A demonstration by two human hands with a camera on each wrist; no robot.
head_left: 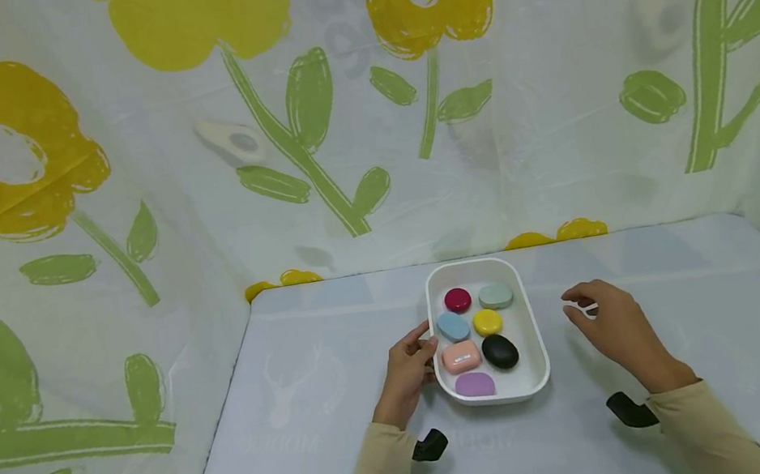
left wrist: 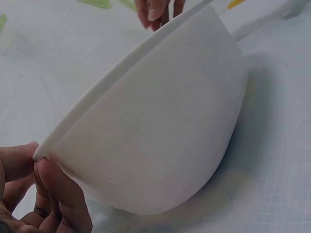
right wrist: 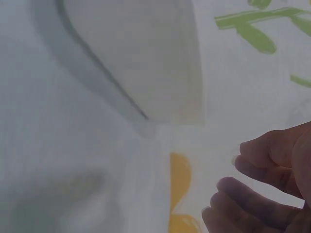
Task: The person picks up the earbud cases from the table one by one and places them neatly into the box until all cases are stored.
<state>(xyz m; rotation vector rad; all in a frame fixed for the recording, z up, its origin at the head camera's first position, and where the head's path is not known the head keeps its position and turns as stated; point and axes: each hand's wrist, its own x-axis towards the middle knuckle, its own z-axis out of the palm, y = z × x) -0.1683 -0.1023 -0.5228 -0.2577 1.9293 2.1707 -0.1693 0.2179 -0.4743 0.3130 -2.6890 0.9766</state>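
Observation:
A white oval tray (head_left: 538, 348) sits on the table and holds several small coloured cases: red (head_left: 457, 300), pale green (head_left: 495, 296), blue (head_left: 453, 327), yellow (head_left: 487, 322), pink (head_left: 461, 357), black (head_left: 500, 351) and purple (head_left: 474, 385). My left hand (head_left: 424, 347) pinches the tray's left rim. Close up, thumb and fingers (left wrist: 41, 167) clamp that rim on the tray's outer wall (left wrist: 160, 121). My right hand (head_left: 582, 309) hovers just right of the tray, fingers loosely curled and holding nothing. Its fingers (right wrist: 262, 189) show blurred in the right wrist view.
A pale cloth with faint printing covers the table (head_left: 695, 321). Cloth walls printed with yellow flowers (head_left: 6, 153) and green leaves close in the left, back and right sides. Bare tabletop lies on both sides of the tray.

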